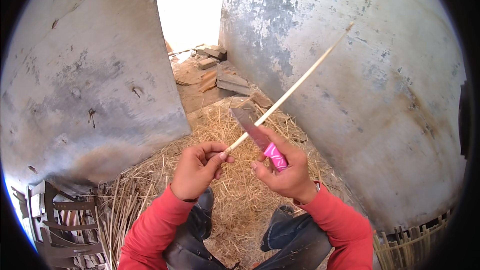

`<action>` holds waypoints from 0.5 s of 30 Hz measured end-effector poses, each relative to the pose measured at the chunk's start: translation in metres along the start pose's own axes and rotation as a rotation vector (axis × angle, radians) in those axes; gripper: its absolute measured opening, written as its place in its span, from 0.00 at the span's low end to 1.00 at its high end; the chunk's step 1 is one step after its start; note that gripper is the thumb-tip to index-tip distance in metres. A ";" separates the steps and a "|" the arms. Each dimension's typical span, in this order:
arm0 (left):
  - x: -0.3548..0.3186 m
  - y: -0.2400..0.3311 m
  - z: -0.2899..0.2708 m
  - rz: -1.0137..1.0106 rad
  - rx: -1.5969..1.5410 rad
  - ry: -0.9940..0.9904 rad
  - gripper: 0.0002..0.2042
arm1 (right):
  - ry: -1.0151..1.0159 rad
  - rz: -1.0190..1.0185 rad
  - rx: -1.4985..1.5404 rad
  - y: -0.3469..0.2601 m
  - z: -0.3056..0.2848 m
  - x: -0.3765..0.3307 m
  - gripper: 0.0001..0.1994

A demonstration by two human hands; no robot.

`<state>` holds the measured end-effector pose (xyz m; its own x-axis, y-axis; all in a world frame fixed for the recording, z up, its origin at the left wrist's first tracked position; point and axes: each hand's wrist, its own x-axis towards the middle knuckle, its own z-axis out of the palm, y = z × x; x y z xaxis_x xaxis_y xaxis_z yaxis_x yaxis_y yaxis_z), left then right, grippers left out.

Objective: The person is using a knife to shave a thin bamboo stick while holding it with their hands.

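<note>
A long pale peeled stick (296, 84) slants up from between my hands toward the upper right, narrowing to its far tip. My left hand (198, 166) pinches its near end between thumb and fingers. In my right hand (285, 164) is a knife (250, 127) with a pink, white-marked handle. Its broad blade points up and left and crosses the stick a little beyond my left hand. Whether the edge cuts into the wood, I cannot tell. My right index finger stretches along the knife near the stick.
Straw-like shavings (232, 190) cover the floor under my hands and around my feet. A bundle of thin sticks (120, 210) lies at left, beside a dark wooden chair (70, 225). Bricks and tiles (225, 80) lie by the bright doorway. A slatted fence-like piece (412, 245) stands lower right, below the worn wall (380, 120).
</note>
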<state>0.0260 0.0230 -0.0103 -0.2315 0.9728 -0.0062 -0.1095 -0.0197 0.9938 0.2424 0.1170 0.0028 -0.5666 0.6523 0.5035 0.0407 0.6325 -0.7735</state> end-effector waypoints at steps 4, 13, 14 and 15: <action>0.001 -0.010 -0.001 -0.019 0.014 -0.048 0.11 | 0.089 -0.167 -0.205 0.011 0.011 0.000 0.36; 0.008 -0.004 0.018 0.045 0.019 -0.077 0.10 | 0.160 -0.325 -0.238 0.024 0.029 0.003 0.33; 0.009 -0.005 0.018 0.047 -0.010 -0.068 0.09 | 0.157 -0.327 -0.238 0.023 0.029 0.004 0.33; 0.009 -0.006 0.018 0.049 -0.039 -0.060 0.09 | 0.151 -0.317 -0.211 0.021 0.030 0.006 0.33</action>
<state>0.0421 0.0362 -0.0139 -0.1796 0.9825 0.0503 -0.1375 -0.0757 0.9876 0.2153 0.1214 -0.0221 -0.4514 0.4555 0.7673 0.0606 0.8735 -0.4830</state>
